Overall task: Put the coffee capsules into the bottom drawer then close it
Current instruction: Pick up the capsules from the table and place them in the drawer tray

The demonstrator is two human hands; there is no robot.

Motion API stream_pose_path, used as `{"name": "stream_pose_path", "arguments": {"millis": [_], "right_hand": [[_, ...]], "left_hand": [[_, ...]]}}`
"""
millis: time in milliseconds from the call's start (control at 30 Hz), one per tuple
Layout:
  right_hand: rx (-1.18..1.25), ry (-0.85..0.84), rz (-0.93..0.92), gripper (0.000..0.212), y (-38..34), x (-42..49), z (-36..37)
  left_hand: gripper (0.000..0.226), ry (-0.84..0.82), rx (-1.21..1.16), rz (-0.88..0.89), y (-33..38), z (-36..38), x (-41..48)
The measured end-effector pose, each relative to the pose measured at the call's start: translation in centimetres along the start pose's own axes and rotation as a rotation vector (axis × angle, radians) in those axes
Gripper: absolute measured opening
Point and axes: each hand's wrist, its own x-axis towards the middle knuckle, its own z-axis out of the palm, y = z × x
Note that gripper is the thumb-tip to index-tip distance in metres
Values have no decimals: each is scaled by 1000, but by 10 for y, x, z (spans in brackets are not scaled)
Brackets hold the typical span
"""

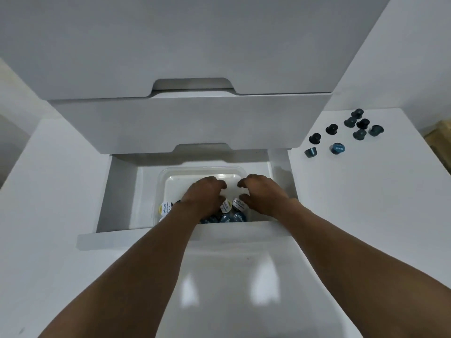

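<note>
Down inside the bottom drawer (122, 191), you are holding both hands over a clear plastic tub (162, 181). Your left hand (202, 195) and right hand (264, 195) are hovering side by side with their fingers curled downward. I cannot tell whether either one is gripping a capsule or holding nothing, because the fingertips are hiding what lies beneath.

A heap of stored capsules (225, 206), some white-lidded and some blue, is sitting at the near end of the tub, just under your palms. The far end of the tub is showing bare.

The loose capsules (359, 134) are waiting on the tabletop (353, 191), to the right of the drawer unit and farther from you than your hands. They are scattered in a band running from near-left to far-right, some upright, some on their sides. Your right hand is the nearer one for that reach, I judge.

The middle drawer (190, 123) is overhanging the back of the open one, so the task is looking only partly done.
</note>
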Motion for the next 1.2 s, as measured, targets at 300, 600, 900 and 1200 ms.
{"name": "stream_pose_path", "arguments": {"millis": [300,600,900,1200], "right_hand": [[-64,291,-3,34,-12,-39,-50],[-83,545,-4,44,-25,-115,-87],[-72,668,88,44,-28,-226,-78],[-63,709,176,40,6,-293,-85]], "left_hand": [[40,306,62,-102,38,-48,-49],[40,600,108,48,80,-82,-108],[34,731,176,213,123,-74,-175],[34,708,157,287,182,-64,-195]]}}
